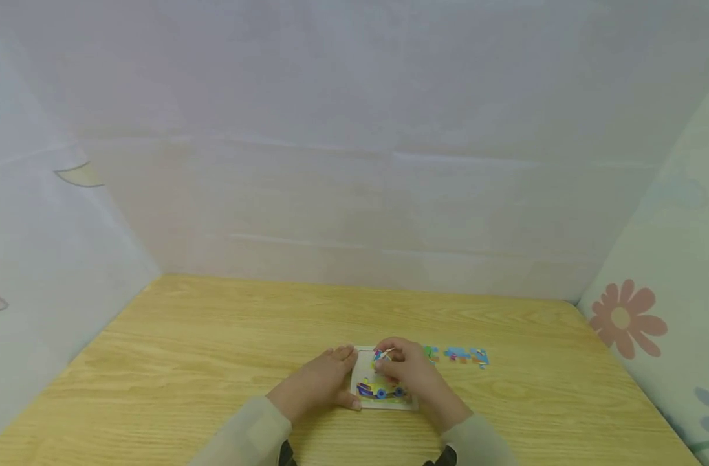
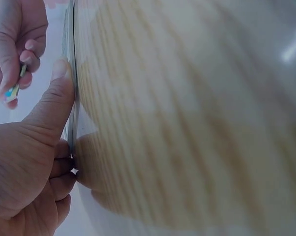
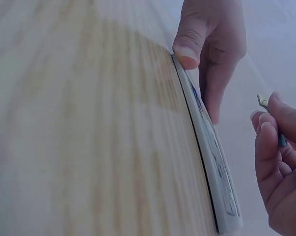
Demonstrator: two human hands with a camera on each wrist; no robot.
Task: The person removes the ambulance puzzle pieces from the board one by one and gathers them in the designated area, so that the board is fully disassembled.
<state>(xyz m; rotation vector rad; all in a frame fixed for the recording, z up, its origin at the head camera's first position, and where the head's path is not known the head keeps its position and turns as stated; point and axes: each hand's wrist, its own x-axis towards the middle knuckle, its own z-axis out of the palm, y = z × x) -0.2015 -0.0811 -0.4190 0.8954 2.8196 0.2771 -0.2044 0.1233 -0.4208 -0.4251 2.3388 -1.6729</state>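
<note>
A white-framed jigsaw puzzle board point(image 1: 383, 406) lies on the table, with a colourful vehicle picture point(image 1: 380, 391) filled in along its near part. My left hand point(image 1: 325, 378) rests at the board's left side, thumb at the near left corner and fingers along the left edge. Over the board, my right hand point(image 1: 409, 369) pinches a small colourful puzzle piece point(image 1: 381, 355) between thumb and fingers. The right wrist view shows that puzzle piece point(image 3: 282, 140) raised above the board, its middle hidden by the fingers.
To the right of the board lie several loose puzzle pieces point(image 1: 458, 353), partly hidden behind my right hand. The wooden table point(image 1: 215, 336) reaches back to a pale cloth wall point(image 1: 354, 213). Printed cloth also hangs at both sides.
</note>
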